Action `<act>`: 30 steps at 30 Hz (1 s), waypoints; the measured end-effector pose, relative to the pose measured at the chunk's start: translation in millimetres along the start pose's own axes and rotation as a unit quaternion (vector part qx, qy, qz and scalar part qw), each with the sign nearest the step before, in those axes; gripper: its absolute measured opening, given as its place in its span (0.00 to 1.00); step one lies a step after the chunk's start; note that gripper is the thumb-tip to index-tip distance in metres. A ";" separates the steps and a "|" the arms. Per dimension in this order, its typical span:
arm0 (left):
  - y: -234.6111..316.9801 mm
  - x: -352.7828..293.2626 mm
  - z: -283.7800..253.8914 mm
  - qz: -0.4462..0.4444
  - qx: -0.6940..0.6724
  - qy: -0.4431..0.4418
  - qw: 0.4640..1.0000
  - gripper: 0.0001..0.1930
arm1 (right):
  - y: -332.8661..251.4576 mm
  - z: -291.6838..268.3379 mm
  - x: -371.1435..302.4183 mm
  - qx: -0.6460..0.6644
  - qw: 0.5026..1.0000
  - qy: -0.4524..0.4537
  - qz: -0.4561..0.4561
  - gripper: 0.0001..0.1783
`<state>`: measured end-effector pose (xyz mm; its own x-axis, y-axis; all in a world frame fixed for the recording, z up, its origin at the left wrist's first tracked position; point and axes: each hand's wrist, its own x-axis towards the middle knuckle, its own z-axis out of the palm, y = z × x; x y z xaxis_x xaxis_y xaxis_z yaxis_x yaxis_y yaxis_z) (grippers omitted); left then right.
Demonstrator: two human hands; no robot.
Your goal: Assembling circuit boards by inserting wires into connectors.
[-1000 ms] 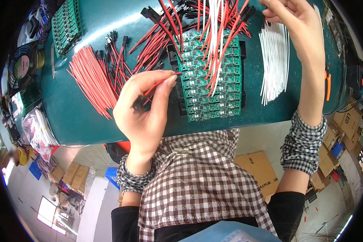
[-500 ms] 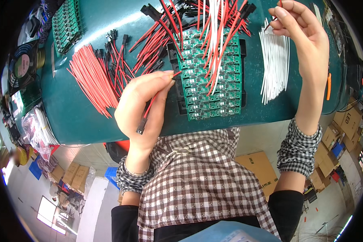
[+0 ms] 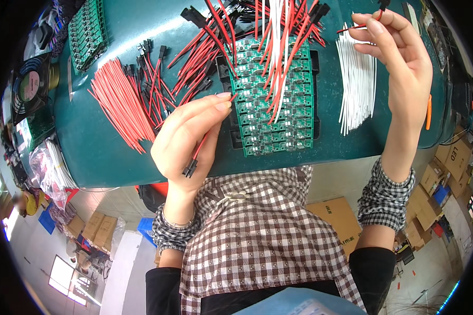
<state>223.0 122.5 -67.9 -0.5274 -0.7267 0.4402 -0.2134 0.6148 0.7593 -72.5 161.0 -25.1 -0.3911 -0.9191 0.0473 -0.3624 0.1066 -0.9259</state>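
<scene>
Left hand point(image 3: 186, 144) pinches a thin red wire point(image 3: 198, 149) with a black plug just at eight o'clock of the green board panel point(image 3: 272, 100), right hand point(image 3: 399, 58) grips another red lead point(image 3: 358, 25) above stiff white wires point(image 3: 356, 86).

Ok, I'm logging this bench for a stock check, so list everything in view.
Table: one, teal, across the top.
Circuit board panel: one, green, table centre.
Second board panel: one, green, upper left.
Loose red wires: a pile, left of centre.
Red wires with black plugs: a heap, above the centre panel.
White wires: a bundle, right.
Fan: one, black, far left.
Cardboard boxes: several, brown, on the floor at right.
Left hand: grip on a red plugged wire.
Right hand: grip on another red wire.
</scene>
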 end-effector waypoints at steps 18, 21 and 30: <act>4.4 4.3 -1.3 -0.040 -0.016 -0.010 0.999 0.12 | -2.5 0.0 -13.3 0.023 1.000 -0.006 -0.001 0.12; 5.7 3.7 -1.7 -0.039 -0.014 -0.005 0.999 0.12 | -2.3 -0.5 -13.3 0.024 1.000 -0.010 -0.002 0.12; 2.3 4.0 -0.4 -0.043 -0.028 0.002 0.999 0.11 | -0.8 1.5 -14.3 0.029 1.000 -0.008 -0.005 0.12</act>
<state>220.8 120.9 -64.2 -0.5062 -0.7776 0.3729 -0.2118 0.5312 0.8203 -65.4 173.6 -25.6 -0.3739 -0.9261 0.0505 -0.3161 0.0760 -0.9457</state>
